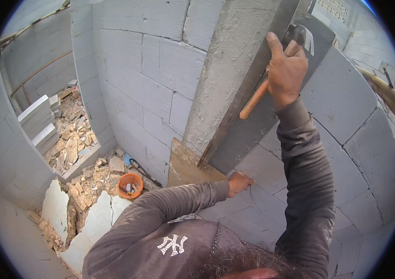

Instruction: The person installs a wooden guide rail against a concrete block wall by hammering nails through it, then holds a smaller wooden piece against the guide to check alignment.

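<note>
My right hand is raised high and wrapped round a claw hammer close to its metal head. The hammer's wooden handle points down to the left, across a long narrow board and a dark grey panel beside a rough concrete column. Lower down, my left hand is closed beside the panel's bottom end, near the right end of a brown wooden board. A thin dark strand shows at its fingertips; what they pinch is too small to name.
Grey block walls stand around me. At the lower left lie broken rubble, pale slabs and an orange bucket with small things inside. White blocks are stacked beyond a wall opening. A bamboo pole is at right.
</note>
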{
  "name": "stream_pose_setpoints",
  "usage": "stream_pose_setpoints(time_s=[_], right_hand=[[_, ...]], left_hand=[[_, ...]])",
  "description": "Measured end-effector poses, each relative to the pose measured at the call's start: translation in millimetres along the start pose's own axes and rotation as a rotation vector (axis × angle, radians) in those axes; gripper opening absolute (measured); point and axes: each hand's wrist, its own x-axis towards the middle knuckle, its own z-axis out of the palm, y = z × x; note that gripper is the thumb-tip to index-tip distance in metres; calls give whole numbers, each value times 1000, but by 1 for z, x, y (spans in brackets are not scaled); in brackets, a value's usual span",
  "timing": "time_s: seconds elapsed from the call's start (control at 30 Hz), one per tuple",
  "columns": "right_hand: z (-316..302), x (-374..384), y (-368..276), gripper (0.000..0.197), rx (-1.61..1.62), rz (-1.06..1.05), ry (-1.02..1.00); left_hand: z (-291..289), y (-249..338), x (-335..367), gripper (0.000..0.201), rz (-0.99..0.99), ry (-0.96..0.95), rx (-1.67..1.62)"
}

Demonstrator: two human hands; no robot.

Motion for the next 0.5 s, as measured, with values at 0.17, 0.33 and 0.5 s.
stream_pose_setpoints(time_s=[0.17,0.33,0.5], right_hand=[[-20,-10,-1,33,-281,-25,9],[-21,-7,0,36,-338,-54,-8],[-25,-15,-2,38,-279,-163,5]], left_hand=[[5,-4,9,23,-73,-108,20],[6,-10,14,23,-54,-157,48],[-4,-24,11,21,-62,-195,82]])
